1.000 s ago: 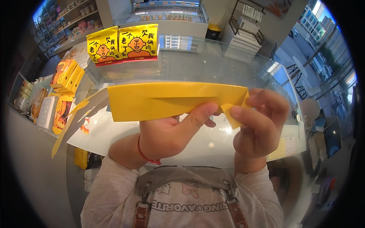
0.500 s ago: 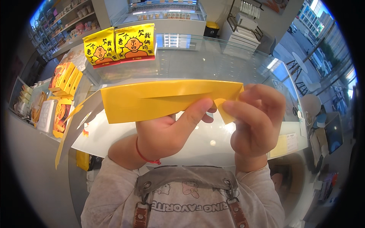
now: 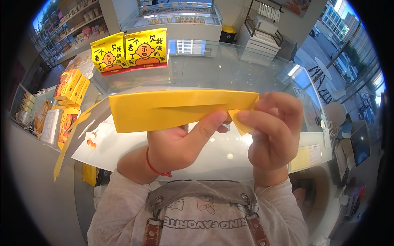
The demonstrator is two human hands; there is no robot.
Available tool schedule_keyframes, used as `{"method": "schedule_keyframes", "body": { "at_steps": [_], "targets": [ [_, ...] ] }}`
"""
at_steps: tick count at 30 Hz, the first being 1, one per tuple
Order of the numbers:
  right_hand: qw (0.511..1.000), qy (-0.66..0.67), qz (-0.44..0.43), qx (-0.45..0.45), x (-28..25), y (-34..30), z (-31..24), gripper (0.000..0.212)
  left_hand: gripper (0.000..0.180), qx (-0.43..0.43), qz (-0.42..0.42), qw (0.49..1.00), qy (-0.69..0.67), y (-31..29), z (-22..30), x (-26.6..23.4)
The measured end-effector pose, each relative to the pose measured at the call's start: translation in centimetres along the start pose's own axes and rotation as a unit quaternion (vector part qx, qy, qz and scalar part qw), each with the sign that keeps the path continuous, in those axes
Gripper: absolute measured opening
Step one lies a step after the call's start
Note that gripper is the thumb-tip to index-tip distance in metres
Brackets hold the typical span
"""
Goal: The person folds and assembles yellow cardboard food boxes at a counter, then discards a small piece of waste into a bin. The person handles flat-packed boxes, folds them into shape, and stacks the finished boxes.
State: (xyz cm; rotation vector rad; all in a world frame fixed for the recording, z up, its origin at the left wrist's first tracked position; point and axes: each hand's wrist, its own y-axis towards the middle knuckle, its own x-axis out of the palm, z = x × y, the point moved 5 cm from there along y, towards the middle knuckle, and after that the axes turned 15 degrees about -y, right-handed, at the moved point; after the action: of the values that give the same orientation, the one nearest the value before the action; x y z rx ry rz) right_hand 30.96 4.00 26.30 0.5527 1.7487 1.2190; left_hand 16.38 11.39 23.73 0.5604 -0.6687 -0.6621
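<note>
Above the counter I hold a yellow cardboard box (image 3: 164,117), partly folded, with its long side facing me and a slit along it. A wide flap with a grey-white inner face hangs off its left end. My left hand (image 3: 178,141), with a red cord at the wrist, is closed on the lower edge, thumb on the front and fingers mostly hidden behind. At the right end my right hand (image 3: 276,127) pinches a small bent yellow end flap between thumb and fingers.
Two yellow packets (image 3: 146,49) stand on the glass counter (image 3: 197,69). Several printed yellow boxes (image 3: 69,88) are stacked at the left. A yellow paper pad (image 3: 305,157) lies at the right. Chairs and a round table (image 3: 323,67) stand beyond, at the window.
The box's right end and my right hand have shifted slightly left. The hanging flap at the left has swung a little further outward. Both hands keep their hold.
</note>
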Motion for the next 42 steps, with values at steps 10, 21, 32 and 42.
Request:
{"method": "schedule_keyframes", "body": {
  "at_steps": [10, 21, 32, 42],
  "targets": [
    [0.999, -0.015, 0.027, -0.013, 1.0, -0.3, 0.6, 0.035, 0.021, -0.029, 0.034, 0.998, -0.053, 0.0, -0.7, -0.1],
    [0.999, 0.032, 0.011, 0.028, 0.7, 0.1, 0.4, 0.032, 0.035, -0.031, 0.031, 0.989, -0.140, 0.3, -1.0, -0.5],
    [1.000, 0.021, 0.016, 0.014, 0.6, -0.1, 1.0, 0.031, 0.034, -0.054, 0.004, 0.999, -0.008, 0.0, -0.8, 0.8],
    [0.992, 0.119, -0.016, 0.049, 0.5, 0.8, 3.5, 0.056, 0.037, -0.159, -0.041, 0.985, -0.046, 0.0, -0.9, 0.7]
  ]
}}
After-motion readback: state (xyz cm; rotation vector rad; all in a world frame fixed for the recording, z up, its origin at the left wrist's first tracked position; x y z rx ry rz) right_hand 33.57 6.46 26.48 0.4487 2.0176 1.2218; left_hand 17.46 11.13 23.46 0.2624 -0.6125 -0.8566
